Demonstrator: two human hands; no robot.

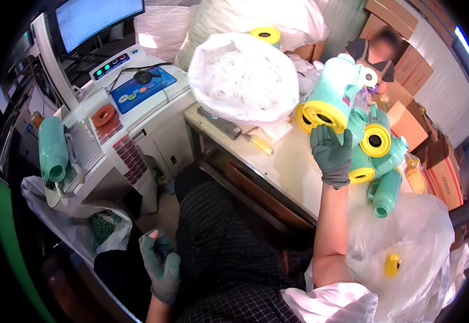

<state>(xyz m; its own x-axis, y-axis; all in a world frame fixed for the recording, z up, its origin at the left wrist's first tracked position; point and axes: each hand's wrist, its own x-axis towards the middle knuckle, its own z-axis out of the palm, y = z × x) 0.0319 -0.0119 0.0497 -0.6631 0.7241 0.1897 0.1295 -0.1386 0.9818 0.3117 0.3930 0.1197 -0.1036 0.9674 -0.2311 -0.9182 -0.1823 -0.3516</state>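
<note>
My right hand, in a grey-green knit glove, reaches over the table with its palm toward me. Its fingers are stretched and the thumb stands apart; nothing is in it. Just beyond the fingertips is a pale teal plastic jug, tilted, its yellow base ring toward me. Whether hand and jug touch, I cannot tell. Several more teal jugs with yellow bases are heaped right of the hand, one lying at the heap's near end. By my lap, my left hand, gloved alike, has loosely curled fingers apart from the thumb, with a bare fingertip showing. I see nothing held.
A white sack of translucent scraps stands on the table. To the left, a white machine carries another teal jug, an orange tape roll and a mouse. Clear plastic bags bulge at right; a person is behind the heap.
</note>
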